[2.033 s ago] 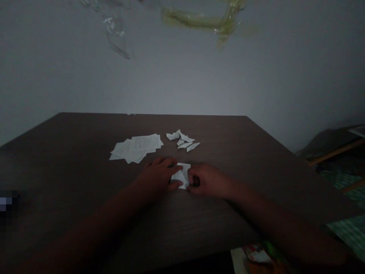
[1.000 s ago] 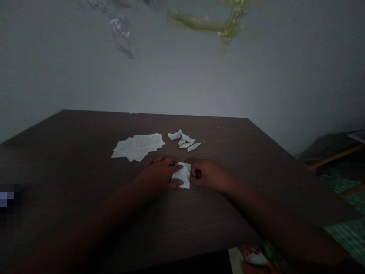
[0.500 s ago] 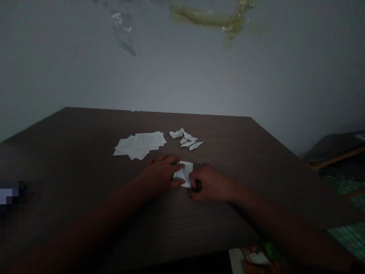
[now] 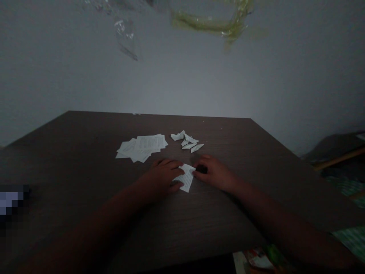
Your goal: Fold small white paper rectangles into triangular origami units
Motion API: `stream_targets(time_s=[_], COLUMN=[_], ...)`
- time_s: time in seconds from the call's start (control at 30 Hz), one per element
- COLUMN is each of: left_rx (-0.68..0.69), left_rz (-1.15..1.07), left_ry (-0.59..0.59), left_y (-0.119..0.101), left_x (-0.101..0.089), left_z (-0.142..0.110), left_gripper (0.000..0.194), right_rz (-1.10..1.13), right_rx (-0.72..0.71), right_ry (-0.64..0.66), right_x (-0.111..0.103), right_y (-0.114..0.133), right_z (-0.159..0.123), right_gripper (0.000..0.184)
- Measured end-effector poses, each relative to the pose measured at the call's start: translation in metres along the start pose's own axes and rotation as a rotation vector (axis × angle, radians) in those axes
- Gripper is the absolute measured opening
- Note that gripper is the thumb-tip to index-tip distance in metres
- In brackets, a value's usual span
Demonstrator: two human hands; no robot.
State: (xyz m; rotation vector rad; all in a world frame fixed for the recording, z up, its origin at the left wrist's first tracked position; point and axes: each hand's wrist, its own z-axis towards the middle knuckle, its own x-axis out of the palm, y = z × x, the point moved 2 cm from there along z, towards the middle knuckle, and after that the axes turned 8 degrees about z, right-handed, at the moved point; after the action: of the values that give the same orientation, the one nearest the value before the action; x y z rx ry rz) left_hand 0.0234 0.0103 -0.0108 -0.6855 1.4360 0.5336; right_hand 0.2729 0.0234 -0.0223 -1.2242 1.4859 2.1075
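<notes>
A small printed sheet of paper (image 4: 186, 179) lies on the dark wooden table (image 4: 159, 236) between my hands. My left hand (image 4: 164, 175) rests flat on its left part, fingers spread, hiding that side. My right hand (image 4: 212, 171) pinches the sheet's upper right corner between thumb and forefinger. Beyond the hands lie several folded paper pieces (image 4: 186, 140), slim and pointed. To their left is a loose, fanned pile of printed paper sheets (image 4: 142, 146).
A pale wall (image 4: 182, 80) with yellowed tape (image 4: 205, 23) rises behind the table. A pixelated dark object (image 4: 13, 201) sits at the left edge. Colourful items (image 4: 258, 260) show below the front edge, and green checked cloth (image 4: 352, 238) lies at the right.
My right hand has moved up from the sheet's lower right side to its upper right corner. The sheet has turned slightly. My left hand stays on it; the view has shifted a little.
</notes>
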Motion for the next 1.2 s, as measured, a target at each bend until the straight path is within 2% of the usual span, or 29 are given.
stream_targets(time_s=[0.23, 0.33, 0.47, 0.6, 0.7, 0.83, 0.9, 0.97, 1.1, 1.2], left_rx=[-0.025, -0.002, 0.076, 0.114, 0.098, -0.075, -0.112, -0.071, 0.056, 0.071], left_rz=[0.013, 0.019, 0.008, -0.055, -0.114, -0.067, -0.05, -0.07, -0.159, -0.187], left_ry=[-0.008, -0.017, -0.027, -0.046, -0.033, -0.056, -0.054, -0.045, -0.038, -0.044], left_y=[0.0, 0.004, 0.005, 0.002, 0.001, 0.007, 0.011, 0.017, 0.027, 0.031], left_x=[-0.007, -0.004, 0.003, 0.004, 0.003, 0.001, -0.001, -0.002, -0.006, -0.008], left_z=[0.0, 0.001, 0.001, 0.0, 0.001, 0.002, 0.001, 0.0, -0.004, -0.005], left_gripper=[0.031, 0.027, 0.034, 0.039, 0.043, 0.035, 0.026, 0.02, 0.023, 0.025], right_rz=[0.256, 0.36, 0.402, 0.292, 0.215, 0.148, 0.12, 0.099, 0.069, 0.04], right_rx=[0.14, 0.138, -0.028, -0.323, -0.44, -0.509, -0.507, -0.496, -0.493, -0.491], right_ry=[-0.026, -0.015, 0.03, 0.057, 0.068, 0.083, 0.103, 0.113, 0.119, 0.121], right_x=[0.0, 0.001, 0.005, 0.007, 0.007, 0.007, 0.008, 0.008, 0.009, 0.01], right_y=[-0.003, -0.004, 0.002, 0.013, 0.017, 0.019, 0.02, 0.019, 0.02, 0.02], right_z=[0.001, 0.0, -0.004, -0.009, -0.011, -0.011, -0.011, -0.011, -0.013, -0.014], right_gripper=[0.012, 0.011, 0.007, 0.007, 0.009, 0.01, 0.011, 0.012, 0.017, 0.021])
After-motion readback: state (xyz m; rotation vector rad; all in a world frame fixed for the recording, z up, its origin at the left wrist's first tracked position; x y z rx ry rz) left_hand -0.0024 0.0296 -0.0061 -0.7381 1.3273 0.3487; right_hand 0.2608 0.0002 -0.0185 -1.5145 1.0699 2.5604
